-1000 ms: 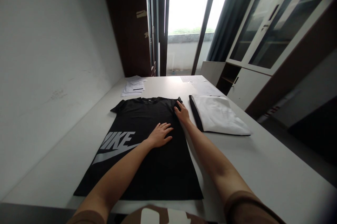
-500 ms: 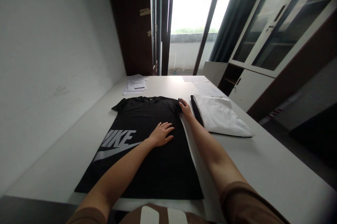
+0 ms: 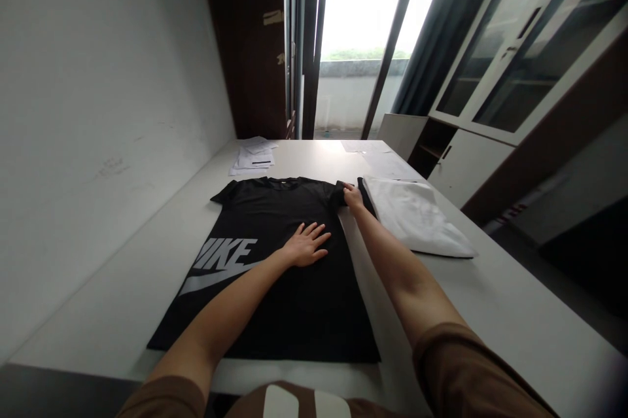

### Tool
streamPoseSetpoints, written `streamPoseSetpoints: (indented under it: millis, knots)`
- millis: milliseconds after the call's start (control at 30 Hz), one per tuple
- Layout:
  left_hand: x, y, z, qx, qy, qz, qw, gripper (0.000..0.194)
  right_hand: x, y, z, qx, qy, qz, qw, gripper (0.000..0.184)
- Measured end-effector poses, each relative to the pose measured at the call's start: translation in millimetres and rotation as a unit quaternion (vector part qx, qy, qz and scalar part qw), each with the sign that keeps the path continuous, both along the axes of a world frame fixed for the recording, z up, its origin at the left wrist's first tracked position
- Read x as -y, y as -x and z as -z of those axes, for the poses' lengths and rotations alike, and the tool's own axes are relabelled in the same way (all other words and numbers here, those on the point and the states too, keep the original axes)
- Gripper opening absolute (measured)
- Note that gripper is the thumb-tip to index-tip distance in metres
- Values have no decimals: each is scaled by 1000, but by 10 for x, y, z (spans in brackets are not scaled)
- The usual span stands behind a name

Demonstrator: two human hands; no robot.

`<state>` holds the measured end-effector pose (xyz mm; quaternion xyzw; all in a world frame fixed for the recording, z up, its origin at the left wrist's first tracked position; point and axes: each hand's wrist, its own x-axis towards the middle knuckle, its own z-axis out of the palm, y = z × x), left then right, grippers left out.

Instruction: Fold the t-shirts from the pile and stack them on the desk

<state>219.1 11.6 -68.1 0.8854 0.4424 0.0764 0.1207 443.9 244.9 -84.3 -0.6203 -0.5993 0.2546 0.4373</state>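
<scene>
A black T-shirt (image 3: 304,313) with grey lettering and a swoosh lies spread flat, its collar toward the far end. My left hand (image 3: 307,246) rests on the middle of the shirt, palm down with the fingers spread. At the shirt's right sleeve, my right hand (image 3: 351,195) pinches the sleeve's edge; part of the fingers is hidden behind the cloth. Just right of that hand lies a folded white cloth (image 3: 415,215) with black fabric showing under it.
The white table (image 3: 466,313) runs away from me to a window (image 3: 363,25). Several papers (image 3: 252,159) lie at its far left, against the wall (image 3: 112,110). A cabinet (image 3: 515,65) with glass doors stands at the right, with one lower door open.
My right hand has moved slightly right, drawing the sleeve outward toward the white cloth. My left hand stays on the shirt, with its fingers a little more spread.
</scene>
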Motion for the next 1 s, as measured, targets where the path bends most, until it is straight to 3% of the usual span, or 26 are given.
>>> streamPoseSetpoints:
  millis: [133, 233, 367, 533, 833, 1000]
  knots:
    - [-60, -45, -20, 1, 3, -4, 1000, 63, -81, -134, -148, 104, 6, 8, 995, 41]
    - [105, -162, -81, 22, -10, 6, 1000, 62, -91, -195, -205, 156, 12, -5, 988, 40]
    - [504, -469, -229, 42, -58, 109, 991, 56, -92, -214, -194, 175, 23, -13, 984, 42]
    - [850, -816, -438, -11, -117, 195, 974, 34, -116, -181, -181, 180, 27, -19, 983, 45]
    - [901, -814, -552, -2, -137, 250, 959, 18, -211, -132, -259, 113, 5, -25, 993, 45]
    - [936, -709, -682, 43, -106, 222, 968, 10, -245, 18, -326, -6, -7, -40, 999, 49]
